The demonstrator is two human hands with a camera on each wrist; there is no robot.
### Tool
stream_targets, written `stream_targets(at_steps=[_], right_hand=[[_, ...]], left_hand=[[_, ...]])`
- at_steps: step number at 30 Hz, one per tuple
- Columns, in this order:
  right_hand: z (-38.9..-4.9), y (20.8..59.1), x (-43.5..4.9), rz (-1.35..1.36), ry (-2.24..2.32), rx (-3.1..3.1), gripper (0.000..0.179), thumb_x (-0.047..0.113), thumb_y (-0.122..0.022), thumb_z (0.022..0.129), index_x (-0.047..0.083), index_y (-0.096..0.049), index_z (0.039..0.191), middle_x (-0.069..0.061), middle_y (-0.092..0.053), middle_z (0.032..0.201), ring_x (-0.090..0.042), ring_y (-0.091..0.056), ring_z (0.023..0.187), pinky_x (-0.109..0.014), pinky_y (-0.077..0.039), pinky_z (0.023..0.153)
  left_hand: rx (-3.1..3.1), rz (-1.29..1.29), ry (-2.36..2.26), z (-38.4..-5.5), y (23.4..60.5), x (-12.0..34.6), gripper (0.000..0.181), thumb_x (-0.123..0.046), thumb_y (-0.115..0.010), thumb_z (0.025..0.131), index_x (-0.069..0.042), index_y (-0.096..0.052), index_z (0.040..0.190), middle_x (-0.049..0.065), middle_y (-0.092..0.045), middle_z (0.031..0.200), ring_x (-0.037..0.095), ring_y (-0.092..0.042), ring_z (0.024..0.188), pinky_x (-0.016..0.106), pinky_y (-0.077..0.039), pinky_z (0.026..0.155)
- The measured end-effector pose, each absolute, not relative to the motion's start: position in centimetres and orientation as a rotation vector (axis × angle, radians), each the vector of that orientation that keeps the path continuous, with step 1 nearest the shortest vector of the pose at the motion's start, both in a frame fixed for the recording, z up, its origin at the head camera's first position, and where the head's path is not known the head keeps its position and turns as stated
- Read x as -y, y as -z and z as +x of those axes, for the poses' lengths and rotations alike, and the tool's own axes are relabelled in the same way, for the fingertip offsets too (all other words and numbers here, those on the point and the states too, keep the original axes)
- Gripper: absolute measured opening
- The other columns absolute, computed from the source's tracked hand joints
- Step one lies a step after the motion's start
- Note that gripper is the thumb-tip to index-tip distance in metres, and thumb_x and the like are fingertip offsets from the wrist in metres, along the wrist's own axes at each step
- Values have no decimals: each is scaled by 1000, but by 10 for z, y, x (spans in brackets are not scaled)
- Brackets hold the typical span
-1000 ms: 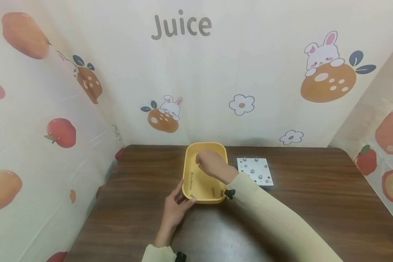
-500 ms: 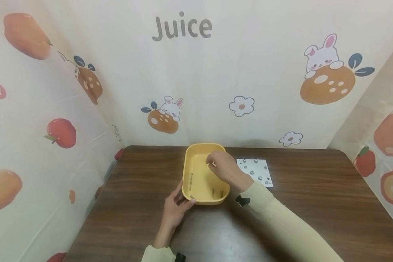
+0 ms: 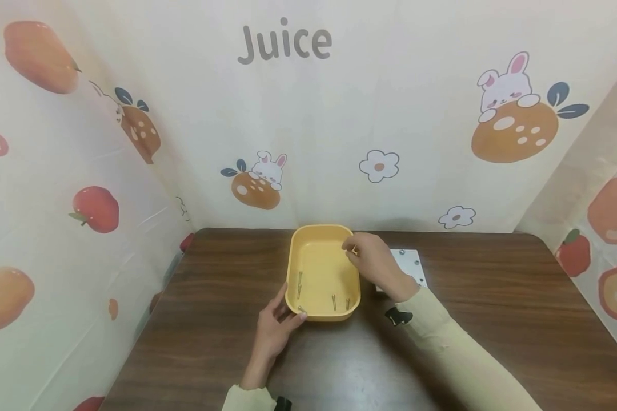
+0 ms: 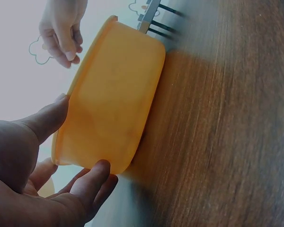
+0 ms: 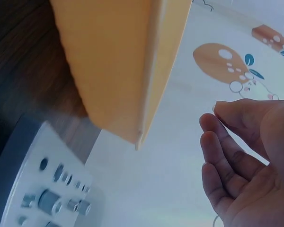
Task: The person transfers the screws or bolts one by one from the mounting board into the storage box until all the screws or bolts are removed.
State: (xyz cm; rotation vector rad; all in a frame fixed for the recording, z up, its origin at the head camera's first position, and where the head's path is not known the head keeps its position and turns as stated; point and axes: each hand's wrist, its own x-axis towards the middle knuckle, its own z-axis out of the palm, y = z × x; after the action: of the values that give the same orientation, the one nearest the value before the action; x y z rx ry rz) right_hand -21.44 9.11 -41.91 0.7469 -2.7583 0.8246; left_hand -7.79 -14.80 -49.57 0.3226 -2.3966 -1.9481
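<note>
A yellow plastic tray [image 3: 323, 315] stands on the table, with several long screws [image 3: 334, 302] lying along its left and near sides. My left hand [image 3: 275, 331] holds the tray's near left corner, thumb by the near rim and fingers against the left wall. Over the far right of the tray's rim hovers my right hand [image 3: 377, 262], its fingers loosely bent. In the right wrist view, thumb and index fingertips [image 5: 208, 120] come near each other with nothing seen between them. Partly hidden behind that hand, a white plate [image 3: 408, 262] carries several metal nuts.
The plate [image 5: 57, 177] sits just right of the tray, with dark posts [image 4: 162, 24] beneath it in the left wrist view. A brown wooden table [image 3: 211, 319] spreads all round. Behind it hangs a printed curtain [image 3: 329, 114], close to the tray's far end.
My right hand has moved right from over the tray's middle to its right rim, now covering part of the plate. The left hand and the tray stay put.
</note>
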Motion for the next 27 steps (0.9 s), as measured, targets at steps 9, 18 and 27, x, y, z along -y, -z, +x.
stream_targets(at_steps=[9,18,27], right_hand=[[-216,429,-114,705,-858,2749,13,1,-76,92,1,-80,104,-10,-75,95,-28,-71,90,-47,-62,84],[-217,436,-131,661,-837,2777,12,0,-74,94,6,-80,103,-8,-75,99,-28,-69,93,-47,-60,82],[-216,443,-141,650,-840,2762,13,-4,-73,92,2,-80,101,-11,-75,98,-31,-70,91,-50,-60,82]], left_hand=[[2374,319,1985,-78,497,148,87,-7,-87,86,-9,-45,161,29,-40,163,45,-55,138,39,-58,104],[2389,335,1985,-79,494,148,87,-7,-87,86,-11,-44,162,29,-41,163,44,-56,137,42,-59,103],[2376,345,2011,-78,494,148,87,-5,-86,86,-10,-43,162,28,-43,162,42,-58,136,38,-59,102]])
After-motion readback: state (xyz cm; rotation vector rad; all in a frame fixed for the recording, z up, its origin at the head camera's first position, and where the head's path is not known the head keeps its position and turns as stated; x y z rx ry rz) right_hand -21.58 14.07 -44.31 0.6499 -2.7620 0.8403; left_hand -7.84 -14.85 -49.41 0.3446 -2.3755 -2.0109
